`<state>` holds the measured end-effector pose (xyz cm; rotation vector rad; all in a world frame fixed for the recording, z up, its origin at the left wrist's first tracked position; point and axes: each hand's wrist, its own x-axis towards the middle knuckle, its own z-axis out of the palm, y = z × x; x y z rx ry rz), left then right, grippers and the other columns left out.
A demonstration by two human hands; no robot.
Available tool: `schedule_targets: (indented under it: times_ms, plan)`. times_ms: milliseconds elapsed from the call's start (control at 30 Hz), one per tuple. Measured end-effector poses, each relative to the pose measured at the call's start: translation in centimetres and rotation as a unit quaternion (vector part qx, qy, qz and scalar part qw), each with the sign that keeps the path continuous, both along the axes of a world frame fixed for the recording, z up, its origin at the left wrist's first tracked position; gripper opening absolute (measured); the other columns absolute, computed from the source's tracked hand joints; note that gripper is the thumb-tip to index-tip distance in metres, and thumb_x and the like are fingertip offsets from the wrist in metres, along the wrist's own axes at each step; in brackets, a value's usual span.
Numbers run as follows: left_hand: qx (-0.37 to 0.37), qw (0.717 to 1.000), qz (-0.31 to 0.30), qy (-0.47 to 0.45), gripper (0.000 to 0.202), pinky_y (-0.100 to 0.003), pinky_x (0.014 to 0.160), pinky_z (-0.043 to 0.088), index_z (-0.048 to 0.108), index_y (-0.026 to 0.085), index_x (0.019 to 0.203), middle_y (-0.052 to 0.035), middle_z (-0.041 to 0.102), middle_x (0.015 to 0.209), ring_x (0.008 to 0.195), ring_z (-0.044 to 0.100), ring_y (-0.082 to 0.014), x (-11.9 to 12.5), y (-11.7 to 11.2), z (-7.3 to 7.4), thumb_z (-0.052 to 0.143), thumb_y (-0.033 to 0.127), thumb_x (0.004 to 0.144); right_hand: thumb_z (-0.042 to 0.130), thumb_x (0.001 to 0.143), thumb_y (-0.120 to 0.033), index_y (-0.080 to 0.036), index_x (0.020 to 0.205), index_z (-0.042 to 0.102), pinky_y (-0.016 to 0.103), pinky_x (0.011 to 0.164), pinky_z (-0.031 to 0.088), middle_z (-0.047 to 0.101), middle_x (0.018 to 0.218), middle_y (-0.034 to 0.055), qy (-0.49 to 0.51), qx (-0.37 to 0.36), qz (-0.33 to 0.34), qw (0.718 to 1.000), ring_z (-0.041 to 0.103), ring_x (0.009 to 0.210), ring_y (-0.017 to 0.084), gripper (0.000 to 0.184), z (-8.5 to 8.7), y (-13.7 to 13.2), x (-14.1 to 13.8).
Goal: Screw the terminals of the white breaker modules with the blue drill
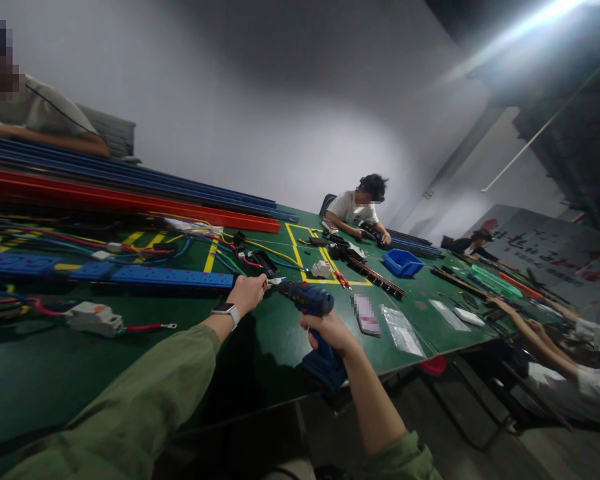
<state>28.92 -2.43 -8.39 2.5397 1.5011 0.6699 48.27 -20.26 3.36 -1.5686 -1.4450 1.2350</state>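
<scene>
My right hand (333, 331) is wrapped round the grip of a blue cordless drill (305, 298), whose nose points left. At the tip of the drill, my left hand (250, 293), with a watch on its wrist, is closed in a pinch. What its fingers hold is too small to make out. A long blue power strip (175, 275) lies just left of this hand, its right end at the knuckles. Behind the hand, a black part (263, 262) and coloured wires rest on the green table (260, 360).
Blue rails (180, 180) and a red rail (220, 215) run along the back left. A wired circuit breaker (95, 319) lies at left. Right of the drill are a phone (366, 313), a plastic bag (403, 330) and a blue bin (403, 263). Other people sit around the table.
</scene>
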Motion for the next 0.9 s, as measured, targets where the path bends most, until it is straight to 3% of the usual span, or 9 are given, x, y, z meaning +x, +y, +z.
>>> schedule_targets:
  times_ms: [300,900]
  plan:
    - [-0.008,1.0,-0.01,-0.018,0.029,-0.038,0.086,0.031,0.061,0.02,0.103,-0.0108,0.074,0.09,0.092,0.068,-0.026,-0.08,-0.4,0.49,0.039,0.039,0.099,0.064,0.073,-0.026,-0.018,0.078,0.053,0.021,0.035,0.034,0.055,0.056,-0.0054,0.01,-0.008,-0.011,1.0,0.05,0.037,0.009,0.015,0.2,-0.03,-0.19]
    - [-0.015,1.0,-0.003,-0.001,0.027,-0.038,0.088,0.032,0.06,0.02,0.103,-0.0118,0.074,0.093,0.094,0.068,-0.026,0.04,-0.38,0.67,0.039,0.037,0.099,0.064,0.074,-0.024,-0.019,0.078,0.051,0.021,0.035,0.033,0.049,0.049,-0.0073,0.01,-0.015,-0.008,1.0,0.05,0.035,0.011,0.014,0.75,-0.3,-0.53]
